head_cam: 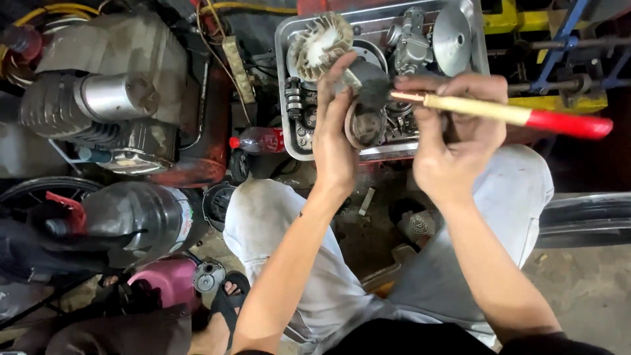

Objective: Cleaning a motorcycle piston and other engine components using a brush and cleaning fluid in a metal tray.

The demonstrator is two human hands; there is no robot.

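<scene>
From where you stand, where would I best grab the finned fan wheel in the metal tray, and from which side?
Grip the finned fan wheel by its outer rim, from above on the upper left: it lies flat in the metal tray and the left hand crowds its lower right edge.

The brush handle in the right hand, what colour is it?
Pale wood with a red end, on the brush, in the head view.

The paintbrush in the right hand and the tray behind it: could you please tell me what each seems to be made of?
The paintbrush with the pale handle and red end, held in the right hand, looks like unvarnished wood dipped in glossy red paint; its dark bristles look soft, possibly hair. The rectangular grey tray seems to be thin bright metal, judging by its rolled shiny rim.
</scene>
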